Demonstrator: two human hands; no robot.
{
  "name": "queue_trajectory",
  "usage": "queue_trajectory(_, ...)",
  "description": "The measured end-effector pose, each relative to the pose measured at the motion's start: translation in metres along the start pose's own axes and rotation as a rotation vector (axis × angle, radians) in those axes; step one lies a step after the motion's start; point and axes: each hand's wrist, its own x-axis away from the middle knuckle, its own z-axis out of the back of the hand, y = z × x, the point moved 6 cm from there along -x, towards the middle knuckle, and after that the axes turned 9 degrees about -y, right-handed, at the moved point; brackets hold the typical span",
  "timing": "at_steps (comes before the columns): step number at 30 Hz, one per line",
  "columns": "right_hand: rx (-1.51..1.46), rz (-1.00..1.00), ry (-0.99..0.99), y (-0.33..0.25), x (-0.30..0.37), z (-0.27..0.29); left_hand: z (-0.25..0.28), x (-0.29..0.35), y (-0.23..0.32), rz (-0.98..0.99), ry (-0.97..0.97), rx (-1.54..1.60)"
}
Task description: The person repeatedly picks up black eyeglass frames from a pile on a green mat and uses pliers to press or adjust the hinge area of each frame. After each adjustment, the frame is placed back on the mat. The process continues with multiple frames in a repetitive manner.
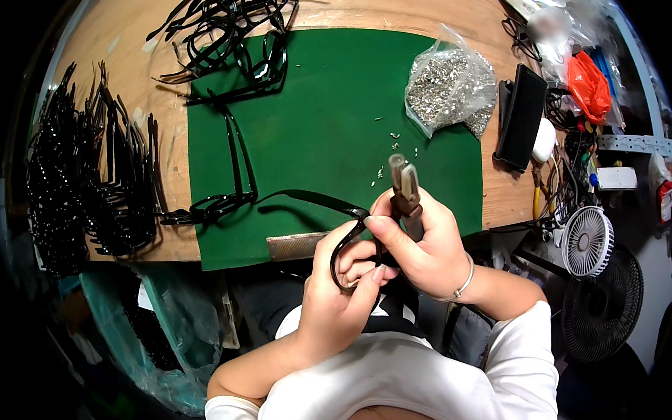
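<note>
Wooden table (358,11) carries a green mat (332,99); stacked glasses frames (63,193) lie at the left, a clear bag (448,84) of metal bits at the mat's far right. At the mat's near edge, the left hand (329,299) is closed on the rim of one black frame (318,199). The right hand (427,250) pinches its corner and also grips pliers (405,186); whether their jaws are parted, I cannot tell. The frame's long axis follows its side arm, nearly sideways, with the tip pointing left. Probably the step in hand is work on this corner, and the next move calls for steadying it and turning the pliers toward it.
</note>
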Motion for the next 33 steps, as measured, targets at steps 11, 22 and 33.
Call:
queue_trajectory(11, -0.578, -0.440, -0.230, 0.008, 0.002, -0.010, -0.001, 0.000, 0.011, 0.193, -0.107, 0.181)
queue_trajectory(22, -0.550, -0.397, -0.136, 0.004, 0.006, -0.009, -0.003, 0.007, 0.010, 0.126, -0.135, 0.046)
queue_trajectory(33, -0.085, -0.303, -0.448, -0.002, 0.011, 0.009, 0.015, 0.014, 0.027, 0.377, -0.200, 0.364)
